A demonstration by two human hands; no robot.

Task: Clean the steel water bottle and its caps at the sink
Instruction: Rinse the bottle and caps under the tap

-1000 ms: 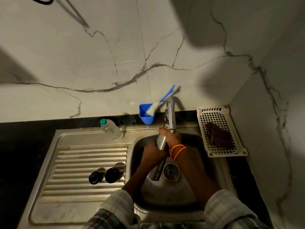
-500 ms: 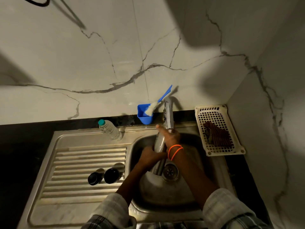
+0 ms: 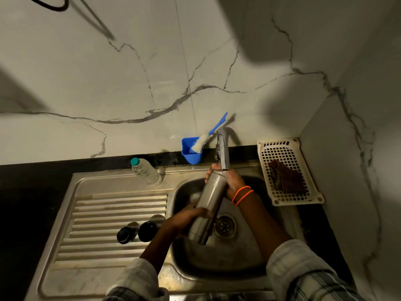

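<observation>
A tall steel water bottle [image 3: 209, 198] is held tilted over the sink basin [image 3: 243, 257], its top end just under the tap spout [image 3: 223, 153]. My right hand [image 3: 233, 181], wet and with orange bands at the wrist, grips the bottle near its top. My left hand [image 3: 191, 216] wraps around the bottle's lower part. Two black caps [image 3: 124, 235] [image 3: 148, 231] lie side by side on the ribbed drainboard [image 3: 97, 213], left of the basin.
A blue cup [image 3: 192, 154] holding a blue-handled bottle brush [image 3: 208, 137] stands behind the sink. A clear plastic bottle [image 3: 146, 171] with a teal cap is at the drainboard's back edge. A white basket [image 3: 286, 148] with a brown cloth sits right, near the corner wall.
The bottle has been raised so more of its body shows, its top now right under the spout. My left hand has slid down toward the bottle's lower part.
</observation>
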